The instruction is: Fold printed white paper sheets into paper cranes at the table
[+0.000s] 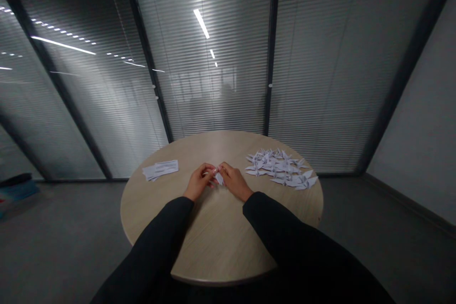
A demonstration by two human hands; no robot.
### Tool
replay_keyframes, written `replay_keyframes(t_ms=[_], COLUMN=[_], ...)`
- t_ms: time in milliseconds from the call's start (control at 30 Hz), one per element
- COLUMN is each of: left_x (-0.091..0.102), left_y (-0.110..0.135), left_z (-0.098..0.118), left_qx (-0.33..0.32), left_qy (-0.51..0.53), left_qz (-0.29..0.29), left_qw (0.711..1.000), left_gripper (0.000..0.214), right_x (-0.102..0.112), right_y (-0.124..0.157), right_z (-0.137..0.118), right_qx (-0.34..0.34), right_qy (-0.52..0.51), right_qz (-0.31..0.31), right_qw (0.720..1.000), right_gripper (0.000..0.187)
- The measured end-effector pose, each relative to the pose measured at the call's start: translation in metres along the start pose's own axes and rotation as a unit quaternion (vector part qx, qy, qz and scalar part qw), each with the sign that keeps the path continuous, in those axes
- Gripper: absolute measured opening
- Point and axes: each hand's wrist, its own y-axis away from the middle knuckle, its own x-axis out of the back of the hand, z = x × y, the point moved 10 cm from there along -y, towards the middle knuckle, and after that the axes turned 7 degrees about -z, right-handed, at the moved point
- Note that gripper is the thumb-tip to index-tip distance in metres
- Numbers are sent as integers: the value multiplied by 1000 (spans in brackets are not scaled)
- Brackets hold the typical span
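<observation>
My left hand [198,181] and my right hand [233,181] meet over the middle of a round wooden table [213,237]. Both pinch a small piece of white folded paper [218,178] between their fingertips, held just above the tabletop. Black sleeves cover both arms. To the right of my right hand lies a pile of several white folded paper cranes [281,167]. Left of my left hand sits a small stack of flat white paper sheets [161,169].
Behind the table stands a glass wall with closed blinds and dark frames [271,47]. Grey floor surrounds the table. A blue and dark object [16,189] lies on the floor at the far left. A plain wall runs along the right side.
</observation>
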Motion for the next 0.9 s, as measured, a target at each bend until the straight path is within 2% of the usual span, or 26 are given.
replay_keyframes(t_ms=[433,900], left_x=[1,-12], left_y=[-1,-1], left_z=[-4,-12], left_qx=[-5,23], left_qy=[-13,-9], left_qz=[-5,-59], left_qw=[1000,998], left_gripper=[39,45], right_x=[-1,0], right_y=[-1,0], right_z=[2,1], right_qx=[3,3], right_qy=[0,9], right_qz=[-4,0], right_qw=[1000,1000], right_gripper=[25,25])
